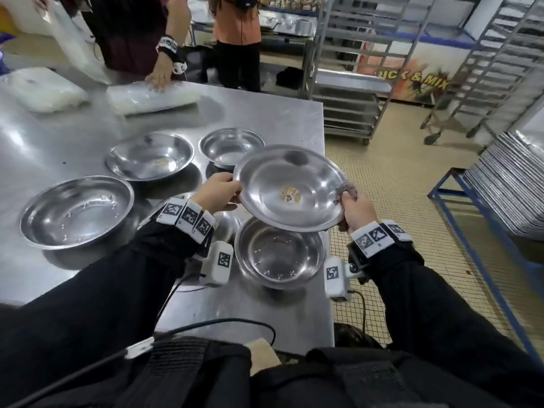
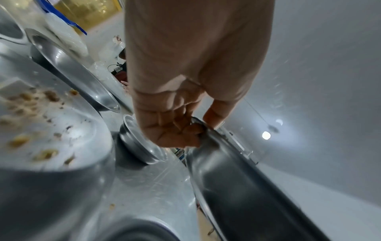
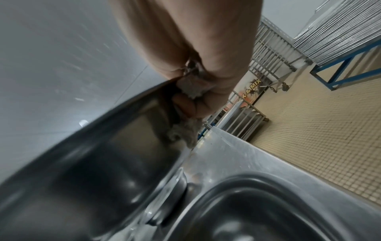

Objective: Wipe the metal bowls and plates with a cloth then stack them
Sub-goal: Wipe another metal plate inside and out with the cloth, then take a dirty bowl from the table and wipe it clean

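Steel plate (image 1: 290,188) held tilted at centre frame — the left hand (image 1: 219,192) pinches its rim to steady it, while the right hand (image 1: 354,209) pinches a grey cloth (image 1: 343,189) against the opposite rim, probably to wipe it above a waiting bowl (image 1: 279,257).

The head camera looks down and forward from above at the steel table (image 1: 88,119); each wrist camera looks along its hand, very close, from under; all three share the lifted plate (image 1: 290,188)
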`<move>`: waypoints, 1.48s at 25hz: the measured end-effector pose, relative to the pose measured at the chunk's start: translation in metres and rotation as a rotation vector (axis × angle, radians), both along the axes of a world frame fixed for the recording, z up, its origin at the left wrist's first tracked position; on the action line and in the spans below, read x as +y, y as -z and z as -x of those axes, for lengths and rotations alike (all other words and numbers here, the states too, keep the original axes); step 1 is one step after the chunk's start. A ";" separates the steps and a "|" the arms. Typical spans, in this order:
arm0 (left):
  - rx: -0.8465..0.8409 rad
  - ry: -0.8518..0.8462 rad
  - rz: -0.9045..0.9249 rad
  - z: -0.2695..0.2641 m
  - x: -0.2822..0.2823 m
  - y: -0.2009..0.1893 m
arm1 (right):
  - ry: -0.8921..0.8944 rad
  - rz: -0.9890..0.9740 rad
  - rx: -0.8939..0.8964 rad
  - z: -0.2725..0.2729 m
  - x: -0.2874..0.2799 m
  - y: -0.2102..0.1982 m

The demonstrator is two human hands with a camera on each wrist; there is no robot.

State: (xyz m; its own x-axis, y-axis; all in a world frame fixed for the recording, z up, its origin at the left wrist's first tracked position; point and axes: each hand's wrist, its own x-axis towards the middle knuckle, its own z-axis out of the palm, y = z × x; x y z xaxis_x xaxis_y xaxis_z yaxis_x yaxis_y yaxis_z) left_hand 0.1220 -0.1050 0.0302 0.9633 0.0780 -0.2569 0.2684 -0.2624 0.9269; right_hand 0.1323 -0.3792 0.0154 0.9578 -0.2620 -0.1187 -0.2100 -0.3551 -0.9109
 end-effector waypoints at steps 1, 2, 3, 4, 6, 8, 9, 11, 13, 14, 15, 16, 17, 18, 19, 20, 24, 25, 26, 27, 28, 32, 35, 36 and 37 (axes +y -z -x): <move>0.032 0.030 -0.034 -0.016 0.007 0.003 | -0.007 0.035 0.000 -0.013 0.009 0.000; 0.055 0.051 -0.064 -0.028 0.012 0.007 | -0.019 0.068 0.004 -0.024 0.016 -0.001; 0.065 0.065 -0.097 -0.042 0.017 0.011 | -0.023 0.097 0.015 -0.037 0.023 -0.003; 0.066 0.074 -0.132 -0.055 0.020 0.015 | -0.025 0.130 0.021 -0.051 0.028 -0.002; 0.069 0.095 -0.185 -0.076 0.019 0.024 | -0.029 0.187 0.043 -0.074 0.028 -0.001; 0.073 0.135 -0.203 -0.090 0.012 0.033 | -0.053 0.237 0.098 -0.095 0.021 0.004; 0.082 0.151 -0.211 -0.096 0.008 0.038 | -0.077 0.279 0.137 -0.103 0.016 0.006; 0.108 0.165 -0.231 -0.107 0.002 0.050 | -0.112 0.306 0.194 -0.116 0.008 0.011; 0.147 0.163 -0.236 -0.117 -0.004 0.063 | -0.145 0.334 0.223 -0.128 0.001 0.016; 0.162 0.155 -0.243 -0.121 -0.006 0.069 | -0.162 0.351 0.234 -0.134 0.001 0.018; 0.181 0.148 -0.250 -0.125 -0.008 0.074 | -0.177 0.353 0.249 -0.139 -0.001 0.021; 0.202 0.146 -0.256 -0.127 -0.010 0.079 | -0.198 0.352 0.263 -0.143 -0.003 0.024; 0.222 0.148 -0.263 -0.129 -0.011 0.081 | -0.224 0.353 0.275 -0.147 -0.003 0.029; 0.244 0.152 -0.270 -0.130 -0.011 0.083 | -0.245 0.361 0.288 -0.149 -0.004 0.033; 0.263 0.144 -0.269 -0.132 -0.012 0.085 | -0.260 0.364 0.295 -0.154 -0.006 0.038; 0.274 0.133 -0.270 -0.134 -0.011 0.087 | -0.276 0.385 0.291 -0.157 -0.008 0.044; 0.278 0.063 -0.329 -0.140 -0.008 0.089 | -0.364 0.491 0.272 -0.165 -0.013 0.053; 0.267 0.045 -0.364 -0.140 -0.007 0.088 | -0.369 0.494 0.267 -0.166 -0.014 0.053; 0.260 0.027 -0.393 -0.140 -0.006 0.086 | -0.359 0.481 0.255 -0.165 -0.015 0.052; 0.260 0.007 -0.411 -0.139 -0.005 0.085 | -0.335 0.461 0.236 -0.165 -0.015 0.053; 0.264 -0.011 -0.427 -0.138 -0.005 0.084 | -0.308 0.450 0.199 -0.163 -0.015 0.052; 0.258 -0.053 -0.465 -0.128 -0.001 0.074 | -0.216 0.471 0.046 -0.154 -0.012 0.048; 0.210 -0.040 -0.491 -0.112 0.004 0.053 | -0.232 0.527 -0.033 -0.141 -0.003 0.034; 0.182 -0.041 -0.510 -0.102 0.009 0.043 | -0.250 0.518 -0.082 -0.133 0.003 0.027; 0.150 -0.050 -0.526 -0.091 0.016 0.033 | -0.270 0.485 -0.127 -0.126 0.013 0.019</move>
State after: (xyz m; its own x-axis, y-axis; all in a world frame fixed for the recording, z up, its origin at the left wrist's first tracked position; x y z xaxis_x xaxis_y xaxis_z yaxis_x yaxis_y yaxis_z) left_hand 0.2128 -0.0889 -0.0032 0.9108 0.2779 -0.3053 0.4118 -0.6634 0.6248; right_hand 0.2581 -0.3666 -0.0037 0.9972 -0.0014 0.0741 0.0467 -0.7653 -0.6420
